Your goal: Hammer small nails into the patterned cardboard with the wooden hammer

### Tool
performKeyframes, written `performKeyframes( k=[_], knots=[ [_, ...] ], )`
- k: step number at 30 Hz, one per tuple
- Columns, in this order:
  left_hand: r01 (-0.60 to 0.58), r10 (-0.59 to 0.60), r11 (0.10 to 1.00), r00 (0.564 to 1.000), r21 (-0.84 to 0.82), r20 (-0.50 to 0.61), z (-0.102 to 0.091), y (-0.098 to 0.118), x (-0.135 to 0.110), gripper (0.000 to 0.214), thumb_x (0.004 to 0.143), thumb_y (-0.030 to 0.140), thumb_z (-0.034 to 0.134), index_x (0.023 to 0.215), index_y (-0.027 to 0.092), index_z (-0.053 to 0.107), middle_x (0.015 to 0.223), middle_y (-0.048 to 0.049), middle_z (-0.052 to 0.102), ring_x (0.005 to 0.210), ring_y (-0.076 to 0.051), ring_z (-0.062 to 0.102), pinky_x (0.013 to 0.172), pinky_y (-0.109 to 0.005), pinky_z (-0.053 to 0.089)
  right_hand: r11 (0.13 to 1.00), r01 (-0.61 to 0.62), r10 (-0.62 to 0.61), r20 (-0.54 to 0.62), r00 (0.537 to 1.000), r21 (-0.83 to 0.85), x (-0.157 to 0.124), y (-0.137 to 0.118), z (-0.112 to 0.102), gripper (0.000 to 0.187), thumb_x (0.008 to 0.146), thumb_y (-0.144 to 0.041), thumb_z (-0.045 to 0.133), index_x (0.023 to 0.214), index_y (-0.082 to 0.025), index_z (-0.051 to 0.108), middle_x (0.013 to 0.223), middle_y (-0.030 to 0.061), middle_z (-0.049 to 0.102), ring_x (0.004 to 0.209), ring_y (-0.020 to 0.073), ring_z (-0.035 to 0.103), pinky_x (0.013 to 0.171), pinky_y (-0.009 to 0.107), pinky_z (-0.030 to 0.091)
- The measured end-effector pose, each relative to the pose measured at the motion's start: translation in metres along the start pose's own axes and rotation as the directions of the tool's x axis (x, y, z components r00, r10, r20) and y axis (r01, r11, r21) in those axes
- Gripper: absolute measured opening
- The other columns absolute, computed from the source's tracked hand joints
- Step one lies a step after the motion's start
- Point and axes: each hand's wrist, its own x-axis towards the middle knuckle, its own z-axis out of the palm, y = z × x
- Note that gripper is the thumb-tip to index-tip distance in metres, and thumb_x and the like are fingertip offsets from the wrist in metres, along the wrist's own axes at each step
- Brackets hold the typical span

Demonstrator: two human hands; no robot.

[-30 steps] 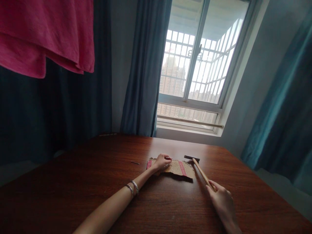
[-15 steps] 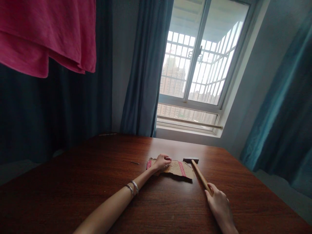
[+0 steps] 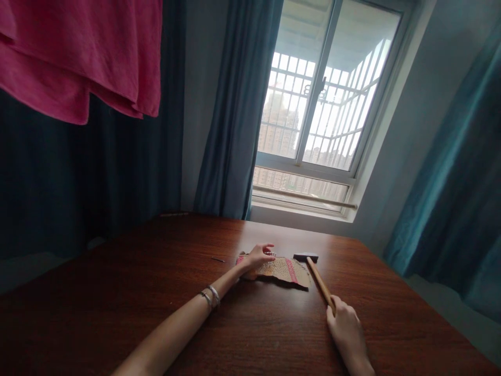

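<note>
My right hand is wrapped round the lower end of a hammer's wooden handle. The dark hammer head rests on the table just past the right end of a torn piece of cardboard. That cardboard has pink bands and many small dots or holes, with a row of short dark marks along its right edge. Over its left part is my left hand, thumb and forefinger apart, with nothing visible held between them. Small pale points show on the cardboard by the fingertips. Two bracelets circle my left wrist.
A thin dark nail-like piece lies on the brown wooden table, left of the cardboard. A pink cloth hangs at upper left. Blue curtains and a barred window stand behind the table.
My left thumb and forefinger have parted from a pinch, and the hand has shifted slightly left. My right hand has moved slightly left and up, still on the hammer. The view has shifted a little.
</note>
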Motion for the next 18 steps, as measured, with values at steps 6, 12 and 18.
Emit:
performKeyframes(
  k=[6, 12, 18],
  knots=[
    [0.067, -0.066, 0.997, 0.998, -0.026, 0.020, -0.066, 0.051, 0.003, 0.057, 0.058, 0.036, 0.067, 0.109, 0.012, 0.057, 0.084, -0.0080, 0.063, 0.070, -0.015, 0.058, 0.056, -0.022, 0.044, 1.000, 0.006, -0.007, -0.125, 0.992, -0.008, 0.006, -0.007, -0.007, 0.034, 0.081, -0.024, 0.039, 0.109, -0.014, 0.056, 0.103, 0.0105, 0.062, 0.097, 0.0225, 0.054, 0.083, 0.029, 0.038],
    [0.286, -0.350, 0.852, 0.934, 0.439, 0.070, -0.149, 0.065, -0.023, 0.018, 0.043, 0.022, 0.073, 0.054, 0.010, 0.064, 0.046, -0.0024, 0.057, 0.047, -0.015, 0.053, 0.047, -0.024, 0.040, 0.986, 0.130, -0.109, -0.195, 0.975, 0.102, 0.037, -0.041, -0.026, 0.032, 0.082, -0.023, 0.037, 0.104, -0.017, 0.060, 0.101, 0.0086, 0.063, 0.097, 0.0196, 0.054, 0.082, 0.026, 0.037],
    [0.564, -0.619, 0.606, 0.778, 0.561, -0.114, -0.150, 0.040, -0.045, 0.027, 0.033, 0.018, 0.077, 0.035, 0.012, 0.051, 0.032, -0.0049, 0.048, 0.037, -0.020, 0.050, 0.042, -0.031, 0.039, 0.973, 0.154, -0.132, -0.131, 0.982, 0.170, 0.081, -0.090, -0.020, 0.033, 0.083, -0.026, 0.035, 0.098, -0.018, 0.063, 0.097, 0.0090, 0.064, 0.090, 0.0199, 0.058, 0.073, 0.027, 0.040]
  ],
)
